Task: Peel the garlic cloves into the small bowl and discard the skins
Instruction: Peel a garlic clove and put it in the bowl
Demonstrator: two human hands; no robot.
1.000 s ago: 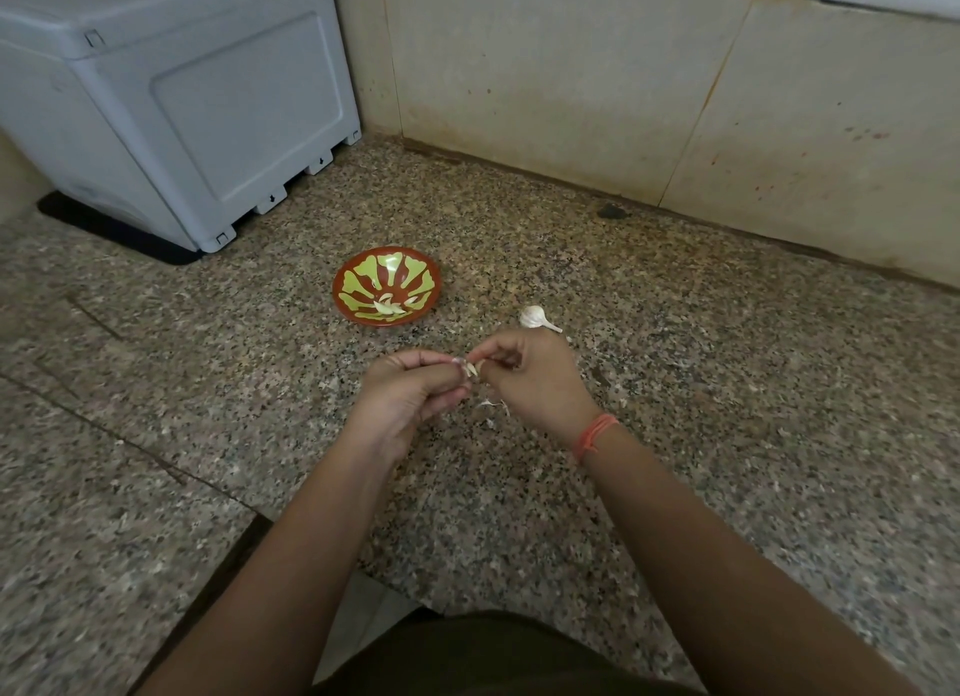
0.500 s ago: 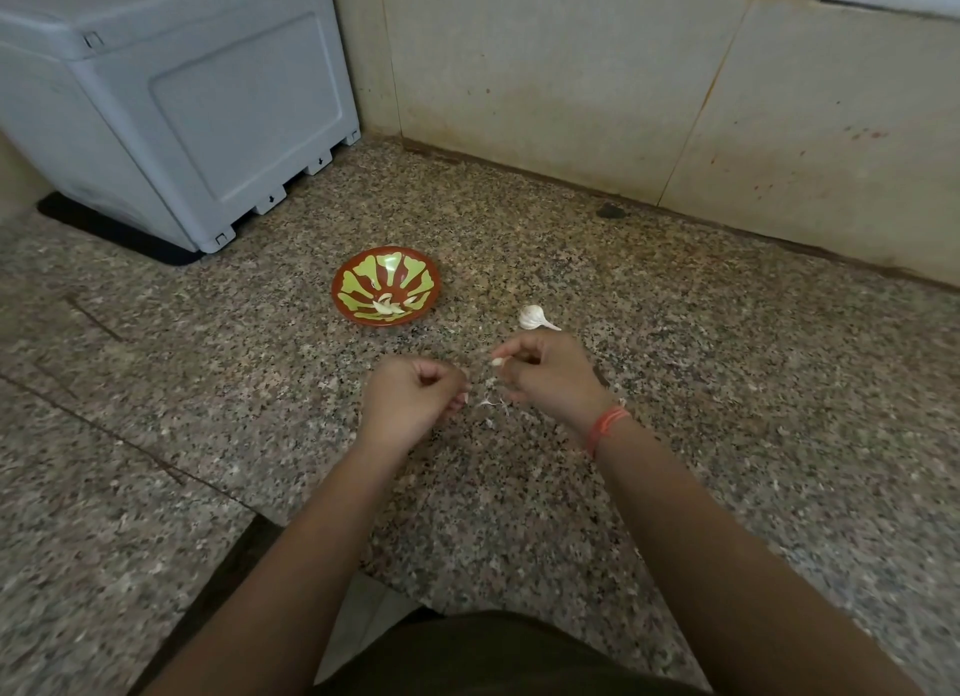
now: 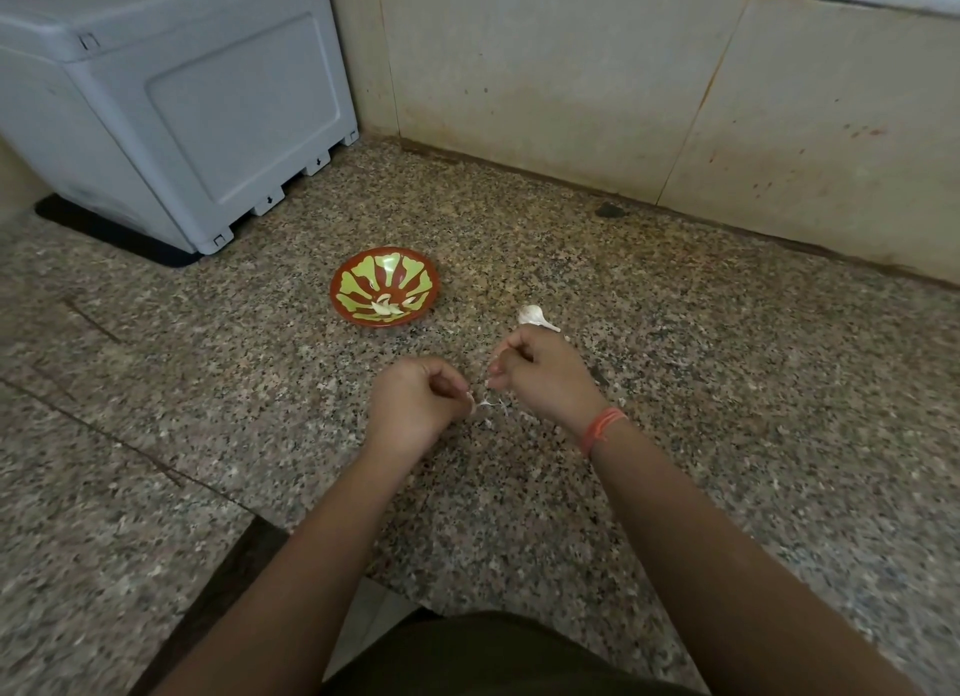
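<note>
Your left hand (image 3: 415,409) curls its grip round a pale clove (image 3: 470,398), mostly hidden, so its long axis is unreadable. Your right hand (image 3: 540,378) is curled too, on what I cannot tell. Loose skins (image 3: 491,405) on the table (image 3: 727,435) between them could scatter. Just beyond, the garlic head (image 3: 534,315) lies left to right, stalk pointing right. Farther left, the bowl (image 3: 338,280) holds peeled cloves (image 3: 387,308); a slipped clove could miss it.
</note>
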